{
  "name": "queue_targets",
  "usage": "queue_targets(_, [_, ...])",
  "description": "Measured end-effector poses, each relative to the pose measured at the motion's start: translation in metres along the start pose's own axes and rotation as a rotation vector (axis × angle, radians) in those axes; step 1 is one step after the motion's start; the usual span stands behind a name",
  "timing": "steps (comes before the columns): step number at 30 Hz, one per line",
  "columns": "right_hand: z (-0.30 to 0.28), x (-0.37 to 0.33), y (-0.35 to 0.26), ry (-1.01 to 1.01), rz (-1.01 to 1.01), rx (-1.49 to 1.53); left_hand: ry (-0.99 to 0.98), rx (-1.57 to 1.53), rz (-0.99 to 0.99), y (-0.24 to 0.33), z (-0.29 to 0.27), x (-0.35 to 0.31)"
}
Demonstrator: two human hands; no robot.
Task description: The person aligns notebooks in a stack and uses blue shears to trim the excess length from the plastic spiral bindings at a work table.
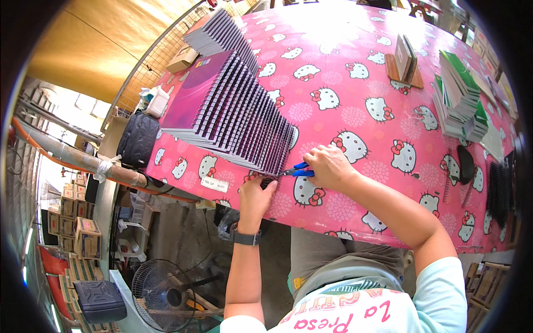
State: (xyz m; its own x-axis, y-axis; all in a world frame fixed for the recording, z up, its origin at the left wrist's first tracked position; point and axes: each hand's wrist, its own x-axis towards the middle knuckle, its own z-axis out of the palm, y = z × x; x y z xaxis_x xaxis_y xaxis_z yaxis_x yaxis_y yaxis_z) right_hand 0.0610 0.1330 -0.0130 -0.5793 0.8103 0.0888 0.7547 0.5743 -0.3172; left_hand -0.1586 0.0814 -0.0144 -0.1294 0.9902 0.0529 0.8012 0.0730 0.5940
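A long row of spiral-bound notebooks (201,109) with purple covers lies fanned and overlapping on the left part of the table, their black wire coils facing right. At the near end of this row, my left hand (256,198) grips the edge of the nearest notebook between thumb and fingers; its fingertips are partly hidden. My right hand (331,169) is closed around blue-handled pliers (300,170). Their jaws point left and meet the end of a coil at the notebook's near right corner, just beside my left thumb.
A pink cat-patterned cover (355,188) spreads over the table. Behind the row lies another notebook stack (219,34). Green-covered books (459,89), a wooden stand (404,64) and black coils (498,191) sit rightward. A black bag (139,139) is left; a fan (166,291) stands below.
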Motion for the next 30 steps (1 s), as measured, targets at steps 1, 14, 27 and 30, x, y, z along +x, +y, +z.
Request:
queue_targets(1, [0.0,0.001,0.0,0.048,-0.028,-0.052,0.021,-0.018,0.018,-0.008,0.003,0.001])
queue_targets(14, [-0.003,0.014,-0.008,-0.094,0.004,-0.037,0.006,-0.037,-0.016,0.005,0.003,-0.002])
queue_targets(27, [-0.003,0.012,-0.009,-0.033,-0.053,-0.298,0.045,0.096,0.09,0.007,0.014,-0.004])
queue_targets(30, [0.0,0.011,-0.008,-0.013,-0.052,-0.306,0.06,0.107,0.11,0.008,0.016,-0.005])
